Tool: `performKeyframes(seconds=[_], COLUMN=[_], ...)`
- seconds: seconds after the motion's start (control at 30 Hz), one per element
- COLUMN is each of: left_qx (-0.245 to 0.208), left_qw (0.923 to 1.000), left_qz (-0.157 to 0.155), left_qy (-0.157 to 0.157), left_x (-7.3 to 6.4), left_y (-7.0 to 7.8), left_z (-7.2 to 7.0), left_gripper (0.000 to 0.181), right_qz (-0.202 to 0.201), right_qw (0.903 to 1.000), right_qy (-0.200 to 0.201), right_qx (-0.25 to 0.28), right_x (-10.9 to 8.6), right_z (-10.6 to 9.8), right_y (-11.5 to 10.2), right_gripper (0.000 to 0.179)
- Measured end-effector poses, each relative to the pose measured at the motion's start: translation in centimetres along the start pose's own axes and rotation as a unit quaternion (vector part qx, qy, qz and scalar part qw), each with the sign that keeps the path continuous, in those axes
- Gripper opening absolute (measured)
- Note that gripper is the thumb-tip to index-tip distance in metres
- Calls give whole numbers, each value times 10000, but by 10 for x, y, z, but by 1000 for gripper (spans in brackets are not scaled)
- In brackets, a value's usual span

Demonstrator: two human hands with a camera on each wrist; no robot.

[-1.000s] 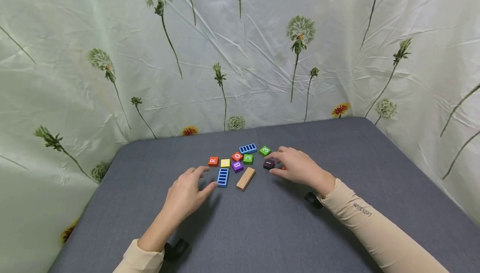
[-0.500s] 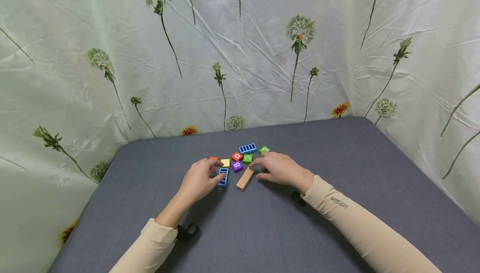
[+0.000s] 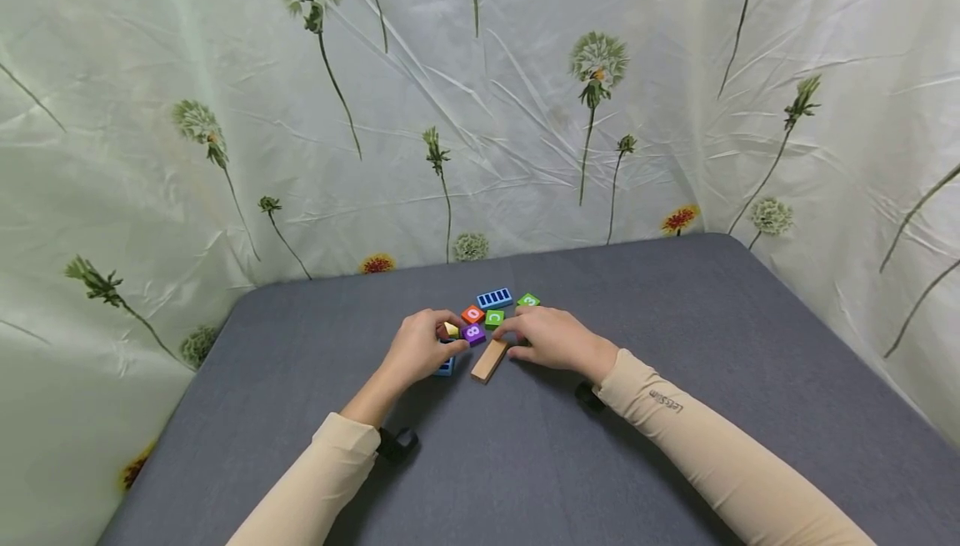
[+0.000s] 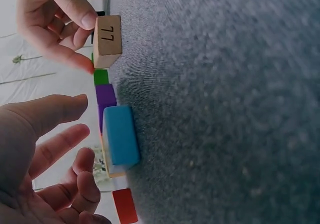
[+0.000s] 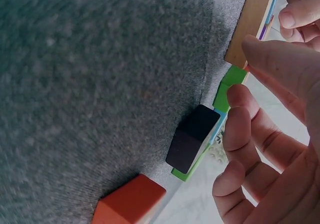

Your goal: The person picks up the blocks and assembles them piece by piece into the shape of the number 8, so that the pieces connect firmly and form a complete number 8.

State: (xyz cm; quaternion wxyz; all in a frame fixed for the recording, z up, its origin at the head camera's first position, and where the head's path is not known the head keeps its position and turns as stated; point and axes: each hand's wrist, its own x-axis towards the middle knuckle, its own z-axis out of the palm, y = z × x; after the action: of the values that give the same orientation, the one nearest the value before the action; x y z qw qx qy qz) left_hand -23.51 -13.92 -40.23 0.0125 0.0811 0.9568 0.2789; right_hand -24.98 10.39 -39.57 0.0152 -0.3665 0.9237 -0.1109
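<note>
My left hand (image 3: 420, 350) hovers over the near blue block (image 3: 446, 368) and yellow block (image 3: 452, 330), covering parts of both. Its thumb and fingers are spread, with nothing between them in the left wrist view. The thumb tip lies right beside a purple block (image 3: 472, 334) marked with a white 8. My right hand (image 3: 558, 339) is at the far end of a plain wooden block (image 3: 490, 361), its fingers loosely bent and fingertips close to the wood. That block lies flat on the grey cloth; dark marks show on its end in the left wrist view.
Beyond the hands lie an orange block (image 3: 472, 314), a green block (image 3: 494, 318), a long blue block (image 3: 495, 298) and another green block (image 3: 528, 300). The right wrist view shows a black block (image 5: 192, 139) and an orange-red block (image 5: 131, 199). A floral curtain (image 3: 525, 154) hangs behind.
My left hand has moved right and forward, from beside the near blue block to over it. My right hand has moved left from the black block to the wooden one. The blocks stay put.
</note>
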Motion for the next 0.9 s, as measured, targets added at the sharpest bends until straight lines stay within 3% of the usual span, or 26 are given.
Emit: performKeyframes(seconds=[0.5, 0.9], left_qx=[75, 146], left_qw=[9999, 9999], left_qz=[-86, -68], left_qy=[30, -43], left_x=[10, 16], left_y=[-2, -4], left_z=[7, 10], left_gripper=[24, 26], right_qz=[20, 164], right_qw=[9997, 9996], right_qy=[141, 37], right_qx=[186, 244], right_x=[0, -1], right_z=[1, 2], right_y=[0, -1], right_gripper=[21, 17])
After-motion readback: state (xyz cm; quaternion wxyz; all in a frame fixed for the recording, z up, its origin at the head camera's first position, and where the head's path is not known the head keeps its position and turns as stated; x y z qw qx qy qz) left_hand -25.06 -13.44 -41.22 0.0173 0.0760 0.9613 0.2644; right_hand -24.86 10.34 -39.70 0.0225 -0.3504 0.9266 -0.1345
